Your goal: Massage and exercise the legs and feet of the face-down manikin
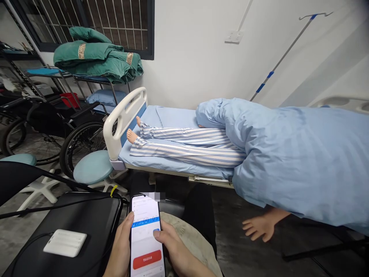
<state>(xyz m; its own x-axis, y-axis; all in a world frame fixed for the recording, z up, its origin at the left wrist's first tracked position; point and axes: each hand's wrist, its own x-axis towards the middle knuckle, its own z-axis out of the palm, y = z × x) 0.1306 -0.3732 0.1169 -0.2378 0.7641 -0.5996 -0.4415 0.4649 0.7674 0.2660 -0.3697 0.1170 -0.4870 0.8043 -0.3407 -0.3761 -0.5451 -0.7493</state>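
Observation:
Both my hands are low in the head view, around a smartphone (145,235) with a lit screen showing a blue band and a red button. My left hand (122,246) grips the phone's left edge. My right hand (175,250) holds its right side, with a fingertip on the screen near a small blue mark. Under the phone lies a beige cloth (190,240) over my dark-trousered lap. The rest of the screen text is too small to read.
A mannequin in striped pyjamas (184,146) lies on a hospital bed (125,123) under a blue quilt (294,165), one hand (259,227) dangling. A black case (77,219) with a white box (65,243) sits left, near a round stool (92,167) and wheelchair (83,150).

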